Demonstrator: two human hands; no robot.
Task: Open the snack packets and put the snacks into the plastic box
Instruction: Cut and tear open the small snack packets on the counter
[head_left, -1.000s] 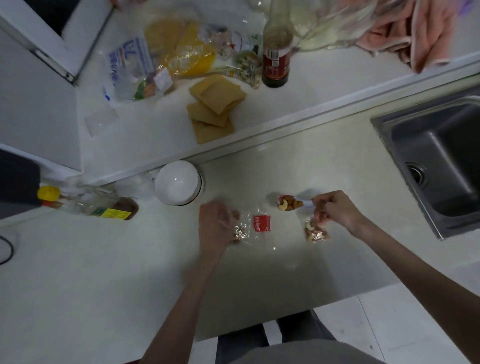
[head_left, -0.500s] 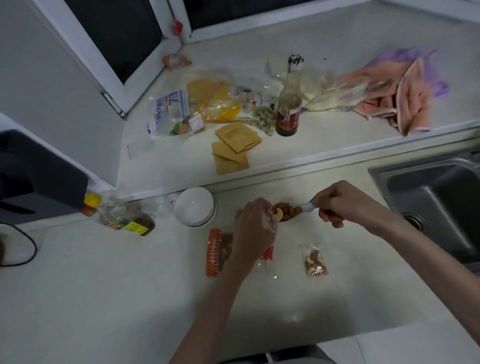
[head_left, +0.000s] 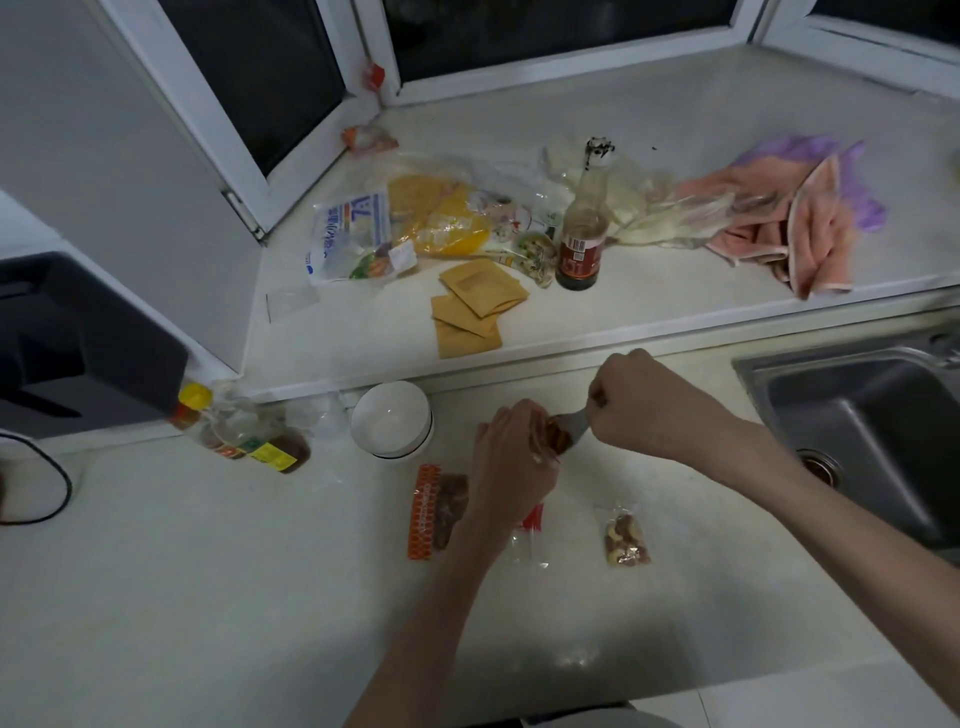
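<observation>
Over the pale kitchen counter (head_left: 208, 597), my left hand (head_left: 511, 462) and right hand (head_left: 644, 402) each pinch one end of a nut packet (head_left: 561, 434).

Colours on a pale cream kitchen counter (head_left: 208, 597)

A white bowl (head_left: 390, 419) stands near an orange snack packet (head_left: 425, 512) with a small white lattice pattern and dark brown content. The clear nut packet (head_left: 626, 538) shows beige and brown nuts. On the ledge lie tan paper pouches (head_left: 475, 306), a yellow bag (head_left: 441, 221), a dark brown bottle (head_left: 579, 249) with a red label, pink cloths (head_left: 810, 234) and purple plastic (head_left: 810, 150). The sink (head_left: 857, 447) is grey steel.
</observation>
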